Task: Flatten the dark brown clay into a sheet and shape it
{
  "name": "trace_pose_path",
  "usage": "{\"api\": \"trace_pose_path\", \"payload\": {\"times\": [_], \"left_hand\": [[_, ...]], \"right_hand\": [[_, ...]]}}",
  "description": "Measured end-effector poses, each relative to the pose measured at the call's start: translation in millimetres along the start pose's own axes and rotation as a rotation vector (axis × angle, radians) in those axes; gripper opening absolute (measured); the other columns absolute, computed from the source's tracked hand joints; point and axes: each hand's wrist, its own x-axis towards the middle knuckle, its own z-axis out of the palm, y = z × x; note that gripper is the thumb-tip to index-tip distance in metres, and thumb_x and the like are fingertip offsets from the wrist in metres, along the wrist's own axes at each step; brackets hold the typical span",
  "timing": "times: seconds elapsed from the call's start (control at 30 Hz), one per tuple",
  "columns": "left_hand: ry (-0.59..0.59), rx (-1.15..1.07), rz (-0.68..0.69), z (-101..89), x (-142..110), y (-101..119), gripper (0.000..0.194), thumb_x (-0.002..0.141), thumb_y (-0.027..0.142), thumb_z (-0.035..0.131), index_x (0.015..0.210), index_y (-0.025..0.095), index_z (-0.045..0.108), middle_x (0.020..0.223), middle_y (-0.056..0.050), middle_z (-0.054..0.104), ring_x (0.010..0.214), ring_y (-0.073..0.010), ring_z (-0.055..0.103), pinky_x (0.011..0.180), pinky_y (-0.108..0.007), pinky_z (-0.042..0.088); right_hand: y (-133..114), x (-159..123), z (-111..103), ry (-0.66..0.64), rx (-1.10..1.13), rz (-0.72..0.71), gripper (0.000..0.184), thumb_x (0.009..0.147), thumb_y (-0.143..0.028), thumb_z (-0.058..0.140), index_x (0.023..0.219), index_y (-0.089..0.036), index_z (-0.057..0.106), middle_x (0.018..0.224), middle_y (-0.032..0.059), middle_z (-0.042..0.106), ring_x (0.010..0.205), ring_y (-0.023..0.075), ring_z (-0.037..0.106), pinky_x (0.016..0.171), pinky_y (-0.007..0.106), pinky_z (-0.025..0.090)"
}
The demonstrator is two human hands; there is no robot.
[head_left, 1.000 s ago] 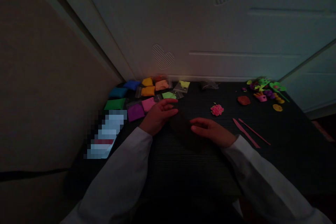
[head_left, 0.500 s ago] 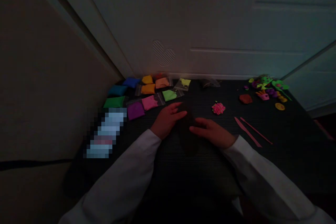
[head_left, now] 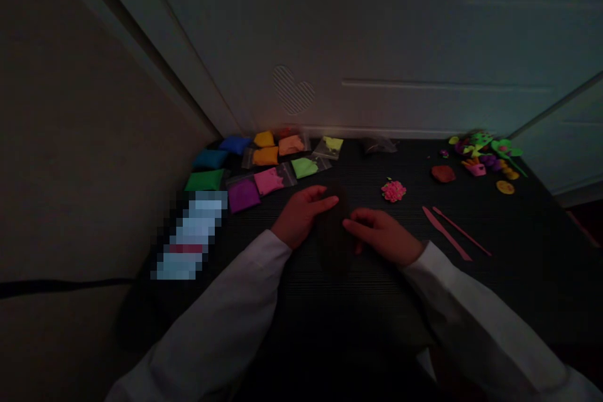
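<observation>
While the head view is dim, both hands show clearly enough at mid-table. Left hand: grasping the upper left edge of a dark oval piece, thumb laid over its face. Right hand: pinching the same piece at its right edge, thumb in front, fingers curled behind. The piece is flat and long, nearly lost against the black table; cannot tell whether its lower end touches the surface.

Right of the hands, a pink flower lies near a reddish-brown lump. Closer to the right sleeve, a pink knife-shaped tool lies beside a thin pink stick. Far right corner: a cluster of coloured shapes, with a yellow disc in front.

Beyond the left hand, a purple packet, a pink packet and a light green packet make a slanting row. Left of these, a lit screen, its content pixelated.
</observation>
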Motion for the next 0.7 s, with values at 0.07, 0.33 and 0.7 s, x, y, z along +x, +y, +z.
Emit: {"api": "trace_pose_path", "payload": {"times": [0.07,0.33,0.7], "left_hand": [[-0.003,0.047,0.011,-0.9,0,-1,0.022,0.062,0.027,0.070,0.079,0.017,0.060,0.075,0.004,0.062,0.063,-0.0081,0.056,0.062,-0.022,0.043],[-0.028,0.170,-0.006,-4.9,0,-3,0.023,0.061,0.031,0.071,0.074,0.016,0.060,0.069,0.004,0.061,0.061,-0.0085,0.055,0.061,-0.022,0.041],[0.011,0.243,0.058,-0.3,-1,-2,0.023,0.063,0.035,0.068,0.079,0.019,0.063,0.073,0.004,0.062,0.063,-0.0087,0.054,0.060,-0.021,0.040]], "right_hand": [[-2,0,-1,0.209,-0.200,-0.137,0.022,0.076,-0.041,0.053,0.076,-0.018,0.056,0.066,-0.0018,0.055,0.057,0.0097,0.052,0.055,0.024,0.041],[6,12,-2,0.333,0.143,-0.196,0.022,0.070,-0.036,0.061,0.085,-0.020,0.057,0.072,-0.0021,0.058,0.064,0.0098,0.053,0.058,0.023,0.041],[8,16,-3,0.302,0.165,-0.193,0.018,0.070,-0.035,0.061,0.076,-0.020,0.056,0.067,-0.0038,0.055,0.061,0.0086,0.049,0.060,0.023,0.039]]}}
